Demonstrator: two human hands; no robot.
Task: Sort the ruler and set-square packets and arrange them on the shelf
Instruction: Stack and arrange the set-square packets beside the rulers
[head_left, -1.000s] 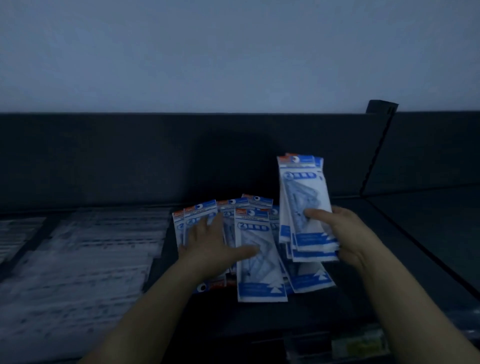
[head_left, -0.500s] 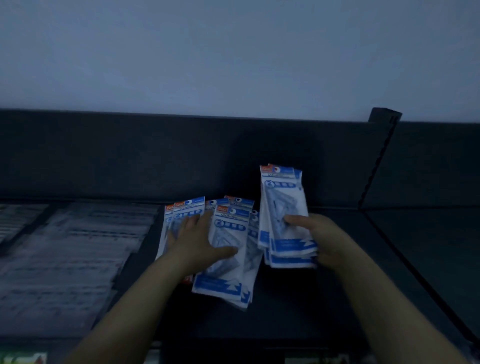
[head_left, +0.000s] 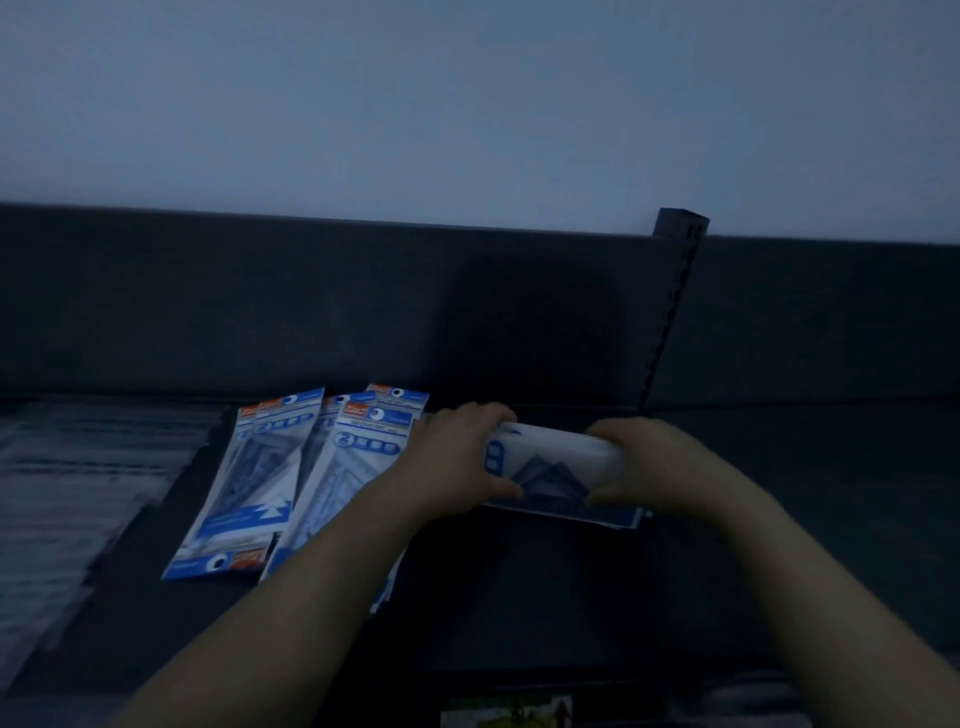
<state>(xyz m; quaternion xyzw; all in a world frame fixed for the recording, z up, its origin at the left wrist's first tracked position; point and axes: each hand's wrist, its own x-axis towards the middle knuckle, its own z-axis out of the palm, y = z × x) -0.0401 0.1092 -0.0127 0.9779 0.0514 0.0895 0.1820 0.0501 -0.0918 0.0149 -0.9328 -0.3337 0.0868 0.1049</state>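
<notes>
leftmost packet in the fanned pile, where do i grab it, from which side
Grip the leftmost packet by its long left edge, from the left: it lies flat, that edge is free on the shelf, other packets crowd its right.

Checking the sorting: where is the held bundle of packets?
Head view, right of centre: the bundle is turned sideways, gripped between left hand and right hand, right of the loose packets on the shelf.
</notes>
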